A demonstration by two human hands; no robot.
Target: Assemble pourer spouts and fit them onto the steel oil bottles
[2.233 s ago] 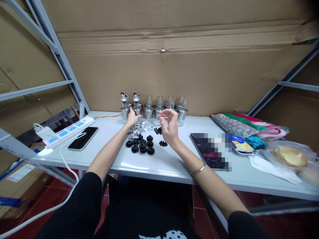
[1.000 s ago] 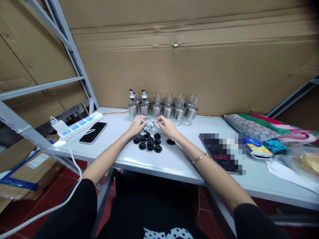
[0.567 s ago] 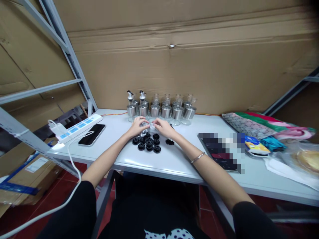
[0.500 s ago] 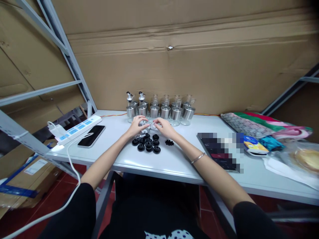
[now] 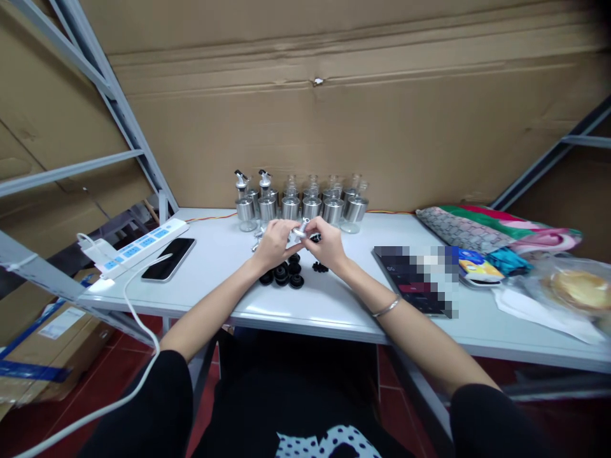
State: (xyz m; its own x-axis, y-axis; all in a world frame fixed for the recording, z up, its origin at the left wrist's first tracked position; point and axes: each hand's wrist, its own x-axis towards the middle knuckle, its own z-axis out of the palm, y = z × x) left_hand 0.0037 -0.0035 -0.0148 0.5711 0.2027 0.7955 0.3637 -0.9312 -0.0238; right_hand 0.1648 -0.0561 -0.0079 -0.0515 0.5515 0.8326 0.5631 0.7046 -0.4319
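Note:
In front of my chest, my left hand (image 5: pixel 277 243) pinches a shiny silver pourer spout (image 5: pixel 300 231) between thumb and fingers. My right hand (image 5: pixel 330 242) is closed at the spout's other side, its fingertips touching it. A small black piece (image 5: pixel 315 238) shows between the right thumb and forefinger; whether it belongs to the spout I cannot tell. Beneath the hands lie several black ribbed stoppers (image 5: pixel 281 273), partly hidden by my left hand. A little cluster of small black parts (image 5: pixel 320 267) sits beside them. More silver spouts (image 5: pixel 258 240) lie partly hidden behind my left hand.
Steel-sleeved glass bottles (image 5: pixel 312 207) stand in rows at the back, two with pourers (image 5: pixel 265 179) on top. A phone (image 5: pixel 169 259) and power strip (image 5: pixel 143 247) lie left. On the right are a tablet (image 5: pixel 410 280), a patterned cloth bag (image 5: pixel 463 230) and wrapped food (image 5: pixel 580 289).
Both hands have lifted off the table toward me and come together, with the silver spout now between them. The camera view has shifted slightly.

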